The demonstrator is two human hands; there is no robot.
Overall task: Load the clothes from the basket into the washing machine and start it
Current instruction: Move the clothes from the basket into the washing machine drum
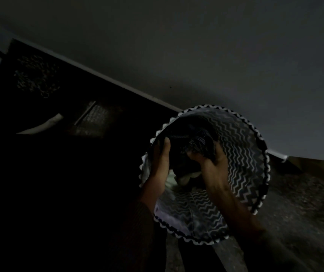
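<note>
Your L hand (162, 160) & R hand (211, 163) are both inside the basket (255, 146). The fingers of each are curled round the dark clothes (192, 146) bunched in it. The basket's near the wall (216, 55).

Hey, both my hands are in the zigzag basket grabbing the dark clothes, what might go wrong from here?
The room is very dim, so a small item could stay unseen in the basket. The pale garment under the dark clothes may drop as the left hand and right hand lift, since neither clearly grips it.
</note>
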